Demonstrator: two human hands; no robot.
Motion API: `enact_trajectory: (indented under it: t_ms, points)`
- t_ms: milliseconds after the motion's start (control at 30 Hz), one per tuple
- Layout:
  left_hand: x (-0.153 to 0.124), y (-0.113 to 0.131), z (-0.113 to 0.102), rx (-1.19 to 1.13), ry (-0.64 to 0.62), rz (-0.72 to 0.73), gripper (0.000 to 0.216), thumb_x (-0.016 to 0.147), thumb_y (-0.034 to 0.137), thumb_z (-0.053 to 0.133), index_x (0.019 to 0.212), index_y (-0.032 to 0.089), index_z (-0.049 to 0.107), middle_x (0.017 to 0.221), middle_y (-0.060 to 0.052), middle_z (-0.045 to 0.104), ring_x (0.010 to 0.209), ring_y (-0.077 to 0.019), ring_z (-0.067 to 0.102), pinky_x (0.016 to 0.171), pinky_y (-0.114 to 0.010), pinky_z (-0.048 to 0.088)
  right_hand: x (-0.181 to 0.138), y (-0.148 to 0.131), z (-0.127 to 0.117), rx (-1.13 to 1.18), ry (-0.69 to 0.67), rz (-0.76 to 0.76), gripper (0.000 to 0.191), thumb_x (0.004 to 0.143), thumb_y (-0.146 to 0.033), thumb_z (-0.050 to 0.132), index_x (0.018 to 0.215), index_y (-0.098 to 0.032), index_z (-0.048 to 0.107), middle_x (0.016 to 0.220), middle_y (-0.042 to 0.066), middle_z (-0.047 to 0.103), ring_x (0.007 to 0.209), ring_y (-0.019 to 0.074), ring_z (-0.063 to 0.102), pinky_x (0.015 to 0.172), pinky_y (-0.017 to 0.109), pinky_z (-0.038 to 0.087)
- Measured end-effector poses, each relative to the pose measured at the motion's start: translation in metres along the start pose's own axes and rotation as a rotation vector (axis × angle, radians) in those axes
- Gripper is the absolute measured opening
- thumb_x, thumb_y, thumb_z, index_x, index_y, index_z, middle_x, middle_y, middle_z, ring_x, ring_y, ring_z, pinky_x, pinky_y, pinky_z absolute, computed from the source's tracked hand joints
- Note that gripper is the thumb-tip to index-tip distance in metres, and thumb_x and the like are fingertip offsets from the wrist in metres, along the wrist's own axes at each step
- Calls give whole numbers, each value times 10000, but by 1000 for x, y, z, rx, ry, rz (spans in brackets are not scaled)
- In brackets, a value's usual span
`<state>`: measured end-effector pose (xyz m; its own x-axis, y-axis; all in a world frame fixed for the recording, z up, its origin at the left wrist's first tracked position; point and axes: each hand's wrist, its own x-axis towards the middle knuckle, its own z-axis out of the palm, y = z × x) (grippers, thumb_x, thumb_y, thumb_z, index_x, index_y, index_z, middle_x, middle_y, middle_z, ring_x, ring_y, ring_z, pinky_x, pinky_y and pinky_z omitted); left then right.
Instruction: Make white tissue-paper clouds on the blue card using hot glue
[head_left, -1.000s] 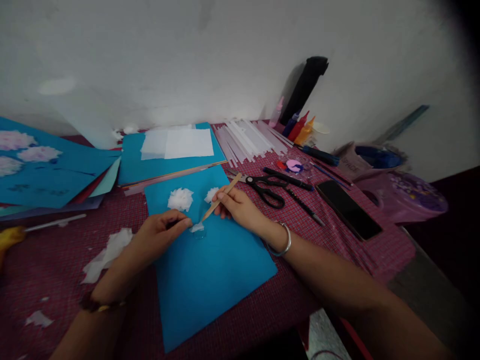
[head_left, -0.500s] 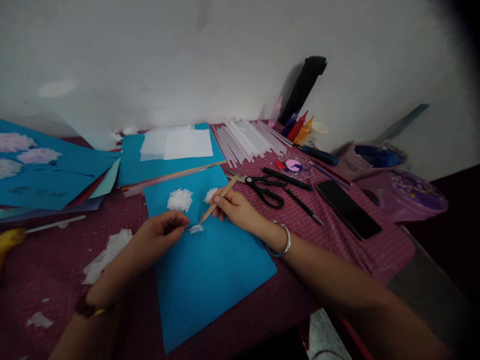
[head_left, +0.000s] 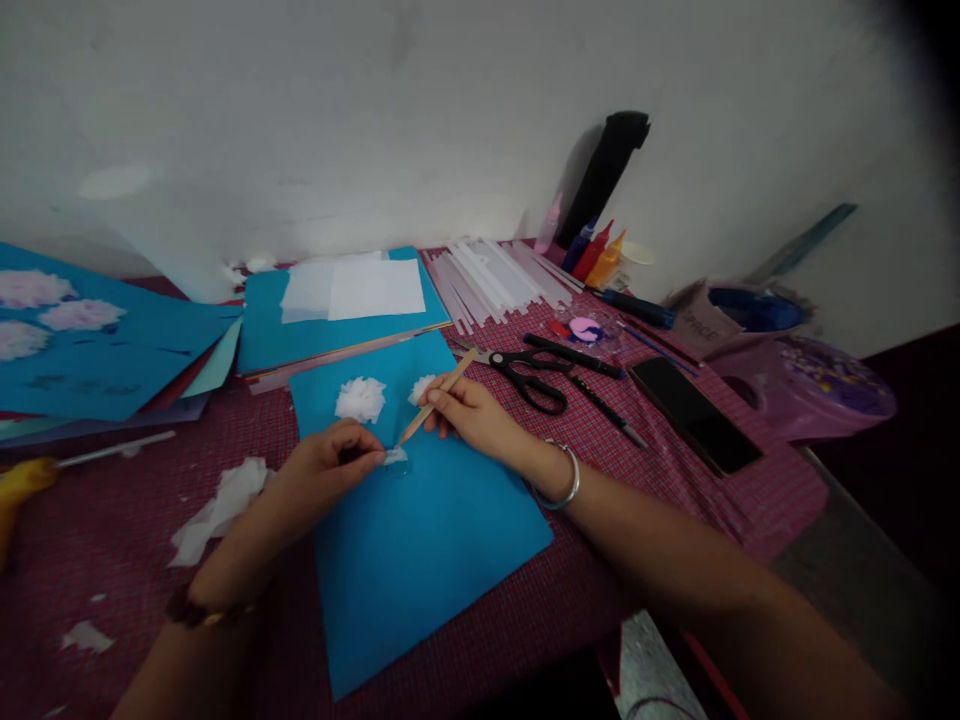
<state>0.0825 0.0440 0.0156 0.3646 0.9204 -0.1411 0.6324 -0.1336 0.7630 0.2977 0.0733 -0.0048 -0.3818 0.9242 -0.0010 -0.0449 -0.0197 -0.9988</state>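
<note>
A blue sheet of paper (head_left: 420,560) lies in front of me, bearing a white ruffled tissue-paper flower (head_left: 361,400) and a second one (head_left: 422,388) partly hidden by my right hand. My right hand (head_left: 469,415) grips a flat wooden craft stick (head_left: 450,385), its lower tip just above a small piece of white tissue paper (head_left: 395,456). That piece sits on a shiny clear patch of the sheet. Thumb and forefinger of my left hand (head_left: 334,465) are pinched at the piece's left edge.
Crumpled white tissue (head_left: 221,510) lies beside my left forearm, near a yellow glue gun (head_left: 26,490). To the right are scissors (head_left: 529,380), pens and a phone (head_left: 697,415). Paper strips (head_left: 499,280) and paint bottles (head_left: 604,260) stand or lie toward the wall.
My left fingertips have moved slightly right and closed together at the tissue piece. The craft stick's tip has risen a little; my right hand has barely moved.
</note>
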Motion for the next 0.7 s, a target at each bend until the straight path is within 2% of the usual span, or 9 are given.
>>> enact_trajectory:
  t_ms: [200,300,367,400,467,533,600,700]
  points:
    - [-6,1,-6,-143,52,-90,224,747,426,587,703,209,617,690,23,566,652,-139,515,603,-259,396,-1,-1,0,48,80,-2,133,917,-245,444,841,-170,523,626,-31,578,457,72,496,419,178,366]
    - [-8,5,-6,-214,216,-160,231,733,447,619,742,216,618,703,28,580,639,-135,512,579,-251,387,-3,-1,-3,95,124,-37,151,906,-294,461,861,-170,535,629,-26,588,450,72,497,405,178,363]
    - [-5,10,-4,-236,314,-121,220,731,435,629,755,217,615,726,21,597,678,-146,536,616,-260,408,-7,-4,-8,127,154,-59,179,891,-342,489,869,-172,541,635,-24,599,453,73,502,408,180,379]
    - [-3,13,-3,-220,324,-66,208,736,423,627,754,216,616,740,14,604,709,-155,549,648,-270,420,-9,-6,-11,144,168,-62,195,882,-364,506,872,-173,542,637,-24,604,457,75,507,412,182,391]
    - [5,19,-1,-127,259,68,188,757,398,609,739,212,628,749,-1,605,747,-167,560,691,-287,429,-15,-12,-18,175,197,-60,224,862,-397,537,877,-173,543,637,-26,609,462,79,516,421,188,414]
    - [14,23,1,-2,125,178,185,778,379,589,729,213,654,764,-15,604,764,-172,562,713,-298,433,-21,-17,-24,197,224,-66,237,853,-407,551,884,-172,545,640,-27,611,468,81,524,430,193,432]
    - [22,24,2,72,3,233,193,791,368,573,734,216,678,774,-23,603,758,-170,562,710,-301,437,-25,-19,-27,208,243,-77,231,857,-399,548,883,-169,544,632,-30,606,460,80,522,428,193,435]
    - [29,21,6,80,-62,246,199,782,368,574,729,214,688,754,-22,592,721,-160,551,680,-293,441,-28,-17,-24,196,204,-48,192,879,-360,527,863,-168,530,610,-36,598,442,75,506,420,187,426]
